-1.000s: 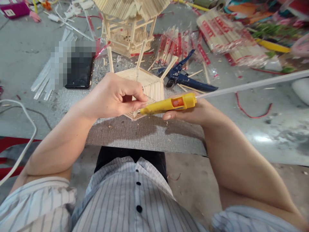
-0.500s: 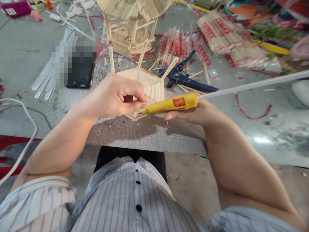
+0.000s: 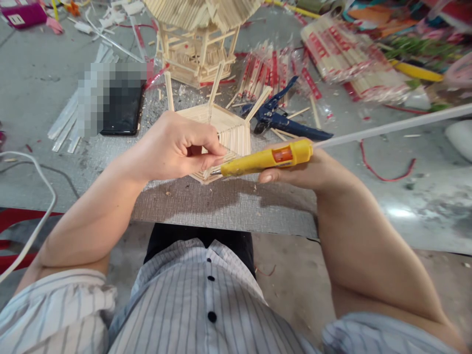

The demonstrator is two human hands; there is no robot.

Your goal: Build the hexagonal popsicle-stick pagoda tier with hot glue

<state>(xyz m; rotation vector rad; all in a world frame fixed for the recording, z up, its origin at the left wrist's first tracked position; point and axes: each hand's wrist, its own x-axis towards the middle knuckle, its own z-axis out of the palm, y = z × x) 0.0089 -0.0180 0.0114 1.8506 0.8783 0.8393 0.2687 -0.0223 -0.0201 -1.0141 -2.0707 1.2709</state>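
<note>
A hexagonal base of pale wooden sticks [image 3: 241, 140] lies near the table's front edge, with three short stick posts rising from its far side. Over its near left part, my left hand [image 3: 180, 145] is closed, thumb and forefinger pinching what looks like a wooden stick [image 3: 207, 173], mostly hidden by the fingers. My right hand [image 3: 324, 169] is wrapped around a yellow hot glue gun [image 3: 254, 161], held sideways. Its metal nozzle points left, close to the stick's foot under my left fingertips. A long translucent glue stick [image 3: 391, 129] sticks out of its back.
Beyond the base stands a stick-built pavilion [image 3: 201, 54]. Blue cutting pliers [image 3: 280, 120] lie right of the base, near wrapped chopsticks [image 3: 339, 49]. A black phone [image 3: 123, 108] and spare glue sticks [image 3: 64, 128] are on the left. A white cable [image 3: 49, 189] hangs at the left edge.
The glue gun and my right hand have shifted slightly right, drawing the nozzle back a little from my left fingertips. My left hand and the base stay nearly still.
</note>
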